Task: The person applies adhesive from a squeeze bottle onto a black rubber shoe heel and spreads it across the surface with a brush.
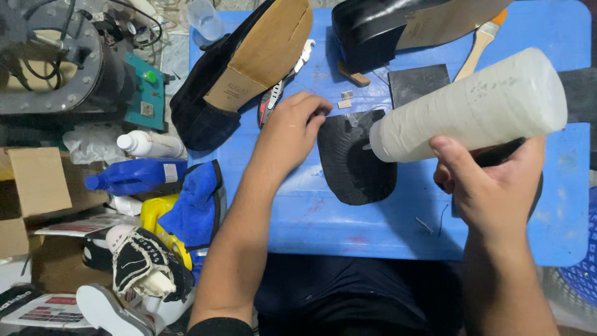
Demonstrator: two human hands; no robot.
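Single head view, steeply downward, probably close above table [298, 218].

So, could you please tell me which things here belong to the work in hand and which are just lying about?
In hand:
- black rubber sole piece, pinned by left hand
- translucent squeeze bottle, tipped over it by right hand

Lying about:
- dark suede shoe
- paintbrush
- blue bottle
- blue cloth

The translucent plastic bottle [472, 109] looks cloudy and matt; the black rubber sole piece [348, 165] is finely ribbed; the desk [323, 218] is smooth blue plastic.
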